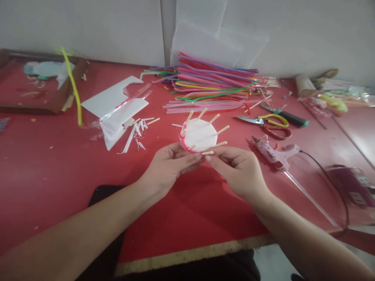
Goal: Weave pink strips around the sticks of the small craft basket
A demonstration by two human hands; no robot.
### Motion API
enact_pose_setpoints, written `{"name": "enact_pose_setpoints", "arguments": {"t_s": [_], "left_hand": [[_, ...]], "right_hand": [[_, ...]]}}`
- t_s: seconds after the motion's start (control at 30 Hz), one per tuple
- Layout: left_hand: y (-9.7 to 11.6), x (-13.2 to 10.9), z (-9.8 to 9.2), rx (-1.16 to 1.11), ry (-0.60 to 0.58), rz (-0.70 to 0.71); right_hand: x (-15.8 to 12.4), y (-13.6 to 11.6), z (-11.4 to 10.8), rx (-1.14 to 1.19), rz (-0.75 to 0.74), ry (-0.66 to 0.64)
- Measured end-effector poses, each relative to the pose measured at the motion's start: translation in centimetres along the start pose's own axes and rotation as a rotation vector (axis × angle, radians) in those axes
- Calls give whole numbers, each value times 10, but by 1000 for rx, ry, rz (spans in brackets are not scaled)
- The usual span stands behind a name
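Between my two hands is a round white disc with several short wooden sticks standing around its rim. A pink pipe cleaner runs along the disc's left edge, passing by the sticks there. My left hand pinches the disc's lower left edge, thumb on the near side. My right hand is closed at the lower right edge, its thumb and fingertips by a stick at the near rim. What the right fingertips grip exactly is partly hidden.
Right of my hands lie a pink glue gun with a cord, scissors and a cutter knife. Behind is a pile of coloured pipe cleaners. Cut white board and scraps lie left, near a wooden frame.
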State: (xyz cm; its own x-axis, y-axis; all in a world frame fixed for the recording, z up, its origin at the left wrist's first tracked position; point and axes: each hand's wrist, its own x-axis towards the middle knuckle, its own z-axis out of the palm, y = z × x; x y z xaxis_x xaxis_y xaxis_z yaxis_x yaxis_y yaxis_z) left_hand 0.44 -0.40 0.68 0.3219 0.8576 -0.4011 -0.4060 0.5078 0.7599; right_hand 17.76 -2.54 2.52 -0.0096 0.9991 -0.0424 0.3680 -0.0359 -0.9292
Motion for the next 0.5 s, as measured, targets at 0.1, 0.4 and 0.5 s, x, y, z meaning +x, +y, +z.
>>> {"name": "enact_pose_setpoints", "arguments": {"t_s": [0.1,0.4,0.5], "left_hand": [[-1,0,-1,37,11,30],[0,-1,-1,78,-29,34],[1,-1,0,77,-9,22]], "right_hand": [[-1,1,1,-20,1,9],[-2,1,0,-1,-14,4],[-2,2,1,12,-8,13]]}}
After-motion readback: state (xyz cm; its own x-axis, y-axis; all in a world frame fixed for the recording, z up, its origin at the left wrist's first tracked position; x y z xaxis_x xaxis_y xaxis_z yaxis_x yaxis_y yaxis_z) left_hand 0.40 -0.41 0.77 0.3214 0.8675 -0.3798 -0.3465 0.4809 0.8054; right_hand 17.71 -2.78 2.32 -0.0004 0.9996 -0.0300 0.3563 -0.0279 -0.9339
